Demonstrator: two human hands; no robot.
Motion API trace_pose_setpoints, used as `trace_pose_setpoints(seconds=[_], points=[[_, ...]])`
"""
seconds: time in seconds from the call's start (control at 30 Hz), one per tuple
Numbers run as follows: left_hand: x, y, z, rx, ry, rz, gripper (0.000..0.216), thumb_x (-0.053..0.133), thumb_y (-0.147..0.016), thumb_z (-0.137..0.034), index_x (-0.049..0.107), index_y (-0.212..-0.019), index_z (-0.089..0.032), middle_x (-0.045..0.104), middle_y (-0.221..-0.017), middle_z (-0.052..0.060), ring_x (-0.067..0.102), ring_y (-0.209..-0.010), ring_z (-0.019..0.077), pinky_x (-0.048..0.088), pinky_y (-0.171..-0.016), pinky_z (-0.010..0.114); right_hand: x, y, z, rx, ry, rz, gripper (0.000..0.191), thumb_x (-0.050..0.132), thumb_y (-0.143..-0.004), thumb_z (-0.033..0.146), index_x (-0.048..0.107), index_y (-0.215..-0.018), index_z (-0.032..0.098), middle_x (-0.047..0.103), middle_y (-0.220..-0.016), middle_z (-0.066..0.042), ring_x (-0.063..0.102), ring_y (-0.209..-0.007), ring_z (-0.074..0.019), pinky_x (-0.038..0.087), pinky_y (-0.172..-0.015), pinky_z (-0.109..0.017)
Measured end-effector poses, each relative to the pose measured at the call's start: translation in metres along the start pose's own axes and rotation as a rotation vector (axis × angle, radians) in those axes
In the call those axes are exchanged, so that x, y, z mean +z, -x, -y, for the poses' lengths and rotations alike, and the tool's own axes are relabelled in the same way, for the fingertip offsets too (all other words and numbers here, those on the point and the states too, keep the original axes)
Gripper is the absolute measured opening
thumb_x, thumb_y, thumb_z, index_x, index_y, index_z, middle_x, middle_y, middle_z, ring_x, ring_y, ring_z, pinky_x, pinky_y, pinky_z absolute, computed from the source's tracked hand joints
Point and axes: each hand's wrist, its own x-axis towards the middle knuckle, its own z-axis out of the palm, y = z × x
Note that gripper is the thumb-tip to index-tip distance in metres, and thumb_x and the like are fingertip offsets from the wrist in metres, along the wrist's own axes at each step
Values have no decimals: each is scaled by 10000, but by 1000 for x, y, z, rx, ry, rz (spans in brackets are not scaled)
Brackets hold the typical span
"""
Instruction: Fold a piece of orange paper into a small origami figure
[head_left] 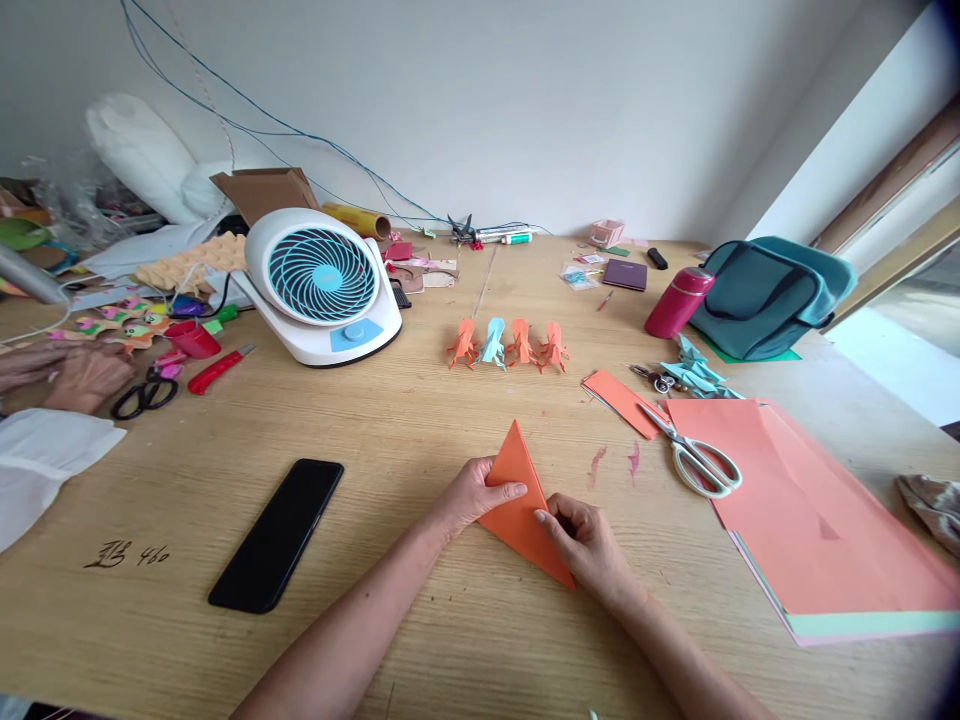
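An orange paper folded into a narrow triangle lies on the wooden table in front of me. My left hand presses its left edge, thumb lying across the paper. My right hand pinches the paper's lower right edge between thumb and fingers. Both hands are closed on the paper. Beyond it stands a row of small folded paper figures, three orange and one light blue.
A black phone lies to the left. White-handled scissors rest on a stack of orange sheets at right. A white fan, red bottle and teal bag stand further back. Another person's hand is at far left.
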Motion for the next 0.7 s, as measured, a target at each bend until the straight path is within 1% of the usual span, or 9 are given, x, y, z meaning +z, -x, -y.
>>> trace_pose_setpoints(seconds=[0.2, 0.3, 0.47, 0.63, 0.7], points=[[-1, 1, -1, -15, -29, 13, 373, 861, -643, -406, 678, -814, -128, 707, -779, 37, 625, -689, 157, 477, -646, 253, -1, 0, 3, -7, -15, -1, 469, 481, -948, 541, 391, -634, 205, 374, -615, 29, 328, -580, -118, 270, -530, -252], [-1, 1, -2, -25, -26, 39, 372, 872, -633, -395, 681, -812, -131, 716, -788, 36, 633, -689, 153, 482, -654, 251, -1, 0, 1, -3, -28, -15, 485, 475, -949, 552, 377, -623, 207, 360, -608, 30, 314, -571, -116, 261, -522, -253], [-2, 1, 0, -37, -46, 82, 372, 874, -640, -382, 712, -860, -128, 737, -813, 49, 660, -711, 169, 498, -691, 269, -1, -1, 0, -6, -48, -30, 487, 482, -946, 556, 387, -621, 206, 349, -600, 32, 302, -568, -114, 252, -519, -253], [-4, -1, 5, -45, -77, 87, 361, 860, -663, -385, 730, -882, -129, 748, -837, 62, 673, -739, 186, 499, -702, 280, -1, -1, -1, -13, -65, -37, 500, 481, -949, 565, 384, -616, 204, 330, -601, 34, 289, -570, -113, 245, -522, -257], [-4, -1, 6, -47, -84, 84, 378, 865, -655, -381, 736, -901, -125, 752, -864, 72, 676, -760, 197, 503, -715, 291, 0, -1, -3, -11, -70, -49, 491, 478, -952, 566, 412, -630, 201, 335, -605, 34, 298, -576, -116, 252, -529, -257]])
